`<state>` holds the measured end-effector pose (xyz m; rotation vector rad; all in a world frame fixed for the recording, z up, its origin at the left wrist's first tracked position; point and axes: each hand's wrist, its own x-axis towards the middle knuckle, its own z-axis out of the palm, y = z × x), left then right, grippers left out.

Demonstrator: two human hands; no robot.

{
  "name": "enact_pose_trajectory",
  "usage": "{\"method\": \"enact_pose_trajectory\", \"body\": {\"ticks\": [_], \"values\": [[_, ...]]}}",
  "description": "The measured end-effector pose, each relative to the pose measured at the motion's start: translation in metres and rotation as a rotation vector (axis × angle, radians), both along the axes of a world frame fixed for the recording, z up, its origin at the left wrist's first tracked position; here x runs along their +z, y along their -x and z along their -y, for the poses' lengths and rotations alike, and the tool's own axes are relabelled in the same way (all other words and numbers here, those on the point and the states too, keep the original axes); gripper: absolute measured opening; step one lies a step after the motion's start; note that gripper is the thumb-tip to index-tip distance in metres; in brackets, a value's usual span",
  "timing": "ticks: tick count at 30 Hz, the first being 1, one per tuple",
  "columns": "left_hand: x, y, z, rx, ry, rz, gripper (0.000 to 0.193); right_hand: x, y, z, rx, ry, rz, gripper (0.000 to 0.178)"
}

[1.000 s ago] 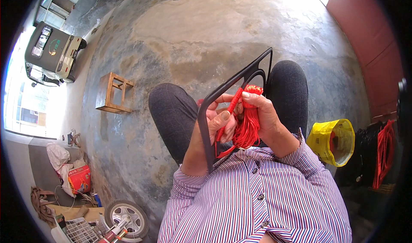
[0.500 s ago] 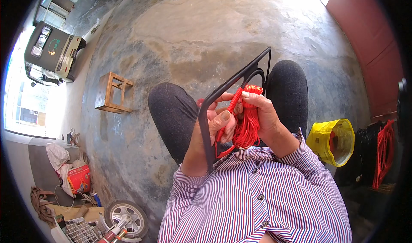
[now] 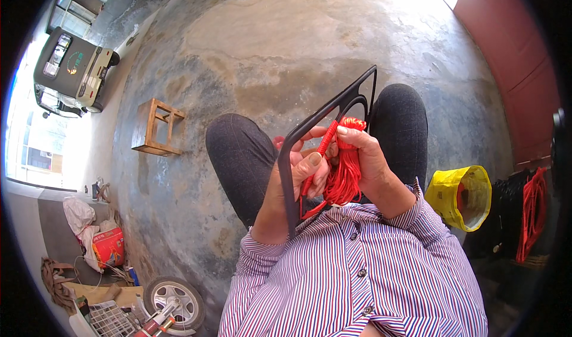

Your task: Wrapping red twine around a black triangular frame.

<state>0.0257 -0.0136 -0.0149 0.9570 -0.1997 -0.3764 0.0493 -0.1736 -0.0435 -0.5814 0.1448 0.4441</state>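
A black frame (image 3: 322, 111) with a curved inner piece lies slanted across my lap. One of its bars is covered by a tight wrap of red cord (image 3: 327, 139). My left hand (image 3: 305, 169) is closed around this wrapped bar, thumb on top and fingers reaching behind it. A hank of loose red cord (image 3: 343, 179) hangs from my right hand (image 3: 369, 156), which is closed on it. The right thumb presses near the upper end of the wrap. Behind the cord, my right fingers are partly hidden.
On the left stand a wooden stool (image 3: 156, 127) and, farther off, a three-wheeled vehicle (image 3: 74, 69). A wheel (image 3: 179, 295) and a white basket (image 3: 110, 319) are at lower left. To my right are a yellow bag (image 3: 444, 194) and red cord loops (image 3: 532, 212) near a red door (image 3: 506, 63).
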Motion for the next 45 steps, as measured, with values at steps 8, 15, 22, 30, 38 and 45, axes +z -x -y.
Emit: {"method": "enact_pose_trajectory", "body": {"ticks": [8,15,22,30,38,45], "values": [[-0.002,0.0,-0.004,-0.024,0.037,0.0,0.049,0.007,0.003,-0.001,-0.001,0.03,0.011,0.019],[-0.002,0.001,-0.005,-0.019,0.052,0.002,0.047,0.005,0.003,-0.002,0.002,0.019,0.008,0.019],[0.0,0.003,-0.008,-0.009,0.051,0.006,0.047,0.009,0.005,-0.005,0.013,0.038,0.033,0.02],[0.002,0.006,-0.011,-0.007,0.085,0.0,0.054,0.009,0.006,-0.01,0.009,0.024,0.024,0.02],[-0.005,0.004,-0.017,-0.06,0.131,0.042,0.058,0.011,0.009,-0.012,0.026,0.04,0.028,0.022],[0.001,0.006,-0.021,-0.064,0.055,0.07,0.057,0.019,0.013,-0.011,0.007,0.101,0.108,0.023]]}}
